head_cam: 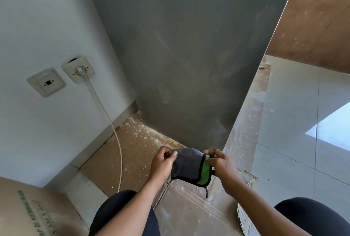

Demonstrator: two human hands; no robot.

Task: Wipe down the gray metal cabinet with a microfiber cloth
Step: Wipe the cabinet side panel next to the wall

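Observation:
The gray metal cabinet [185, 50] rises in front of me, its side panel smudged and dusty toward the bottom. A folded microfiber cloth [189, 165], gray with a green underside and black trim, hangs between both hands just in front of the cabinet's lower edge. My left hand [162, 162] pinches the cloth's left edge with thumb and fingers. My right hand [221, 162] pinches its right edge near the green corner. The cloth is clear of the cabinet.
Flattened cardboard [136, 146] speckled with white dust covers the floor under the cabinet. A white wall [47, 27] on the left carries two sockets [62, 75] and a white cable [115, 135] running down. Pale floor tiles [295, 122] lie to the right. My knees show at the bottom.

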